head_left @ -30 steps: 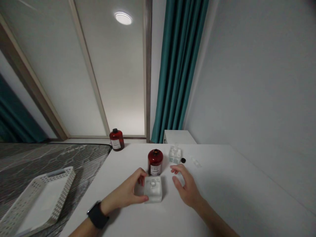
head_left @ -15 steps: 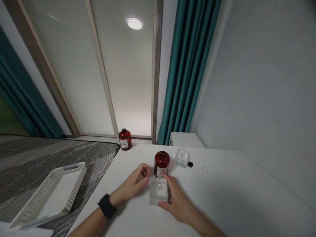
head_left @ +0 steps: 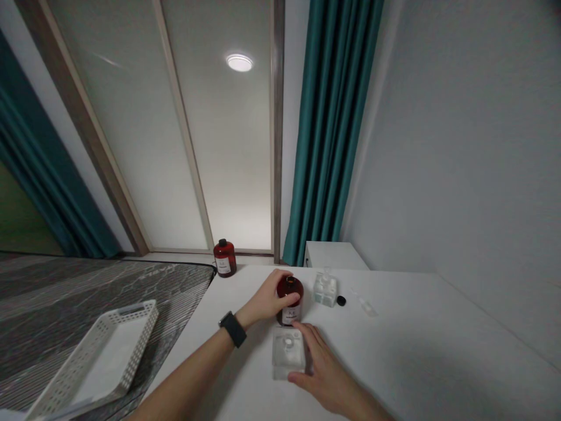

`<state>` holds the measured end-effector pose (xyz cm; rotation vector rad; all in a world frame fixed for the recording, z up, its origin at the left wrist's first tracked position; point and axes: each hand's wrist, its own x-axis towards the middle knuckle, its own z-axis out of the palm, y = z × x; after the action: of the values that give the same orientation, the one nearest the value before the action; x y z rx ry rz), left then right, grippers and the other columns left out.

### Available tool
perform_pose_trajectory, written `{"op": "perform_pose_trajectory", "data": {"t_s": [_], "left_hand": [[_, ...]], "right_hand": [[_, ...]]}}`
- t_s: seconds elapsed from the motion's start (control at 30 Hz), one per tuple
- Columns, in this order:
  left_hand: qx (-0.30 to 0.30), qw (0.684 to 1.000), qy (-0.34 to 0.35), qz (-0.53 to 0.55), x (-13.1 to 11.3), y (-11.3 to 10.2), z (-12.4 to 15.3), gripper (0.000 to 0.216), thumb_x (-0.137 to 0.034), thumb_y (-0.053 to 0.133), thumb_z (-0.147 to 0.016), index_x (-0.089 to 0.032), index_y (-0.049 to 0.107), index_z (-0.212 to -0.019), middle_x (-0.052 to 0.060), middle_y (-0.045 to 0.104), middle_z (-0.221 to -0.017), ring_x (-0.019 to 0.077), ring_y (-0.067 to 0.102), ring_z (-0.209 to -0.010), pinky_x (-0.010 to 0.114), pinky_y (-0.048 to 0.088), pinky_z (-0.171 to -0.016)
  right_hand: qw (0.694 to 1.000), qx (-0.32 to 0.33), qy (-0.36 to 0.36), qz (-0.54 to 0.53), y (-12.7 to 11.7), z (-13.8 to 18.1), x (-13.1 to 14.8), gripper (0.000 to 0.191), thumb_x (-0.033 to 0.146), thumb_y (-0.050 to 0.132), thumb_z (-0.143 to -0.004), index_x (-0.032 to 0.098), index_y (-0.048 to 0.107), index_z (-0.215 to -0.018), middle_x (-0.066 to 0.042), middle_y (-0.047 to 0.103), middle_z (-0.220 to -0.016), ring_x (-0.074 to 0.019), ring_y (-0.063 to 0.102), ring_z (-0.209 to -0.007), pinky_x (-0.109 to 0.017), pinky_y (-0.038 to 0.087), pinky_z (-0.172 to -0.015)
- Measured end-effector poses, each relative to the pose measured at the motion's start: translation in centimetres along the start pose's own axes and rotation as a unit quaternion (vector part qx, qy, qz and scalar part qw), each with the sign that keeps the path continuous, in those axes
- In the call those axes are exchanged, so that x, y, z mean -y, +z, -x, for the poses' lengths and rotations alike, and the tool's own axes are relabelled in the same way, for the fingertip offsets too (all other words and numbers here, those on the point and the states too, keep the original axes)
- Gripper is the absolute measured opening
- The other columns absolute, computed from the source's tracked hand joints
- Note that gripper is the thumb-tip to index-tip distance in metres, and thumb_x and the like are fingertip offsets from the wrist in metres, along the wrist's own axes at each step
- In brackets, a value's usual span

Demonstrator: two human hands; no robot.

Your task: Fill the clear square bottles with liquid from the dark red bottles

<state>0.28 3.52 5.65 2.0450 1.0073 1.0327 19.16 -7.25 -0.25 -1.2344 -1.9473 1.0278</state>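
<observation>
My left hand (head_left: 272, 297), below a black wristwatch (head_left: 232, 329), is wrapped round the shoulder of a dark red bottle (head_left: 291, 316) with a white label. That bottle stands upright and its neck is uncapped. Just in front of it sits a clear square glass bottle (head_left: 288, 354) with a small round neck. My right hand (head_left: 319, 365) grips this glass bottle from its right side, thumb at the near corner and fingers at the far one. A black cap (head_left: 340, 300) lies on the white table (head_left: 394, 362) to the right.
A second clear glass bottle (head_left: 325, 290) stands near the cap, with a clear plastic dropper (head_left: 367, 306) lying beyond it. Another red bottle (head_left: 225, 259), capped in black, is at the table's far left corner. A white perforated basket (head_left: 99, 356) rests on the grey patterned surface to the left.
My left hand has moved right and forward from beside the glass bottle and closed on the open red bottle. My right hand stays on the glass bottle. The view has tilted slightly up.
</observation>
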Motion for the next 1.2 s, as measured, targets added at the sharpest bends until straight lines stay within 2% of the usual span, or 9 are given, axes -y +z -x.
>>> {"op": "perform_pose_trajectory", "data": {"t_s": [0.1, 0.3, 0.4, 0.5, 0.6, 0.77, 0.93, 1.07, 1.2], "left_hand": [[0.020, 1.000, 0.003, 0.012, 0.0, -0.3, 0.0, 0.038, -0.030, 0.068, -0.082, -0.017, 0.059, -0.116, 0.010, 0.066, -0.116, 0.0275, 0.062, -0.108, 0.044, 0.047, -0.100], [0.073, 0.992, -0.036, 0.094, 1.1, -3.8, 1.6, 0.055, -0.030, 0.072, -0.078, -0.019, 0.050, -0.127, 0.007, 0.067, -0.110, 0.0248, 0.063, -0.101, 0.041, 0.051, -0.093], [0.092, 0.984, -0.048, 0.143, 1.1, -5.1, 2.5, 0.043, -0.033, 0.068, -0.083, -0.020, 0.056, -0.122, 0.009, 0.064, -0.120, 0.0273, 0.060, -0.112, 0.042, 0.049, -0.097], [0.019, 0.990, -0.046, 0.134, 1.2, -4.6, 3.4, 0.036, -0.033, 0.058, -0.090, -0.022, 0.059, -0.124, 0.009, 0.059, -0.129, 0.0287, 0.052, -0.126, 0.045, 0.041, -0.108], [-0.107, 0.980, -0.035, 0.162, 2.0, -2.4, 4.4, 0.047, -0.042, 0.053, -0.094, -0.021, 0.044, -0.136, 0.011, 0.060, -0.123, 0.0273, 0.057, -0.121, 0.047, 0.040, -0.109], [-0.224, 0.965, -0.040, 0.130, 2.9, 1.4, 5.3, 0.078, -0.036, 0.075, -0.074, -0.022, 0.033, -0.137, 0.013, 0.050, -0.133, 0.0303, 0.053, -0.126, 0.049, 0.039, -0.112], [-0.193, 0.969, -0.087, 0.125, 2.7, 1.3, 5.0, 0.073, -0.026, 0.076, -0.070, -0.021, 0.038, -0.133, 0.011, 0.055, -0.126, 0.0279, 0.060, -0.114, 0.048, 0.045, -0.106], [-0.111, 0.981, -0.043, 0.153, 2.8, 0.0, 5.4, 0.060, -0.036, 0.076, -0.074, -0.018, 0.049, -0.124, 0.011, 0.062, -0.121, 0.0296, 0.060, -0.113, 0.046, 0.046, -0.104], [-0.099, 0.978, -0.039, 0.178, 2.8, 0.7, 6.7, 0.072, -0.049, 0.080, -0.070, -0.019, 0.048, -0.127, 0.011, 0.061, -0.121, 0.0310, 0.060, -0.113, 0.045, 0.047, -0.101]], "right_hand": [[1.000, 0.010, 0.006, 0.000, -0.8, 0.4, 0.4, 0.083, 0.009, 0.072, -0.069, 0.020, 0.042, -0.145, -0.012, 0.048, -0.148, -0.0296, 0.041, -0.141, -0.046, 0.028, -0.121], [0.999, 0.041, 0.013, -0.008, -2.6, 0.8, 0.5, 0.082, 0.009, 0.071, -0.067, 0.021, 0.045, -0.144, -0.011, 0.051, -0.145, -0.0289, 0.045, -0.137, -0.044, 0.033, -0.118], [0.999, 0.038, 0.009, -0.020, -3.1, 0.9, -0.2, 0.080, 0.009, 0.071, -0.068, 0.024, 0.046, -0.143, -0.010, 0.051, -0.146, -0.0295, 0.045, -0.138, -0.047, 0.032, -0.118], [0.999, 0.028, 0.011, -0.023, -3.3, 1.0, -0.7, 0.080, 0.009, 0.070, -0.069, 0.026, 0.046, -0.143, -0.010, 0.050, -0.147, -0.0301, 0.044, -0.139, -0.049, 0.031, -0.119], [1.000, 0.016, 0.012, -0.011, -3.4, 0.9, -0.8, 0.080, 0.009, 0.069, -0.070, 0.025, 0.045, -0.144, -0.010, 0.048, -0.148, -0.0309, 0.041, -0.141, -0.052, 0.027, -0.121], [1.000, -0.014, -0.005, 0.009, -3.0, 0.7, -1.0, 0.073, 0.014, 0.067, -0.076, 0.025, 0.044, -0.145, -0.011, 0.048, -0.145, -0.0303, 0.042, -0.139, -0.052, 0.028, -0.121], [0.999, -0.041, 0.024, 0.020, -1.7, 0.4, -0.9, 0.083, 0.014, 0.070, -0.069, 0.023, 0.040, -0.145, -0.011, 0.047, -0.145, -0.0304, 0.043, -0.138, -0.051, 0.029, -0.120], [0.996, -0.070, 0.059, 0.014, -0.9, 0.1, -0.6, 0.076, 0.017, 0.072, -0.068, 0.023, 0.045, -0.139, -0.010, 0.052, -0.141, -0.0318, 0.047, -0.134, -0.051, 0.034, -0.116], [0.993, -0.089, 0.071, 0.038, -0.6, -0.2, -0.9, 0.072, 0.022, 0.073, -0.069, 0.026, 0.048, -0.136, -0.008, 0.057, -0.139, -0.0341, 0.050, -0.129, -0.051, 0.038, -0.111]]}}
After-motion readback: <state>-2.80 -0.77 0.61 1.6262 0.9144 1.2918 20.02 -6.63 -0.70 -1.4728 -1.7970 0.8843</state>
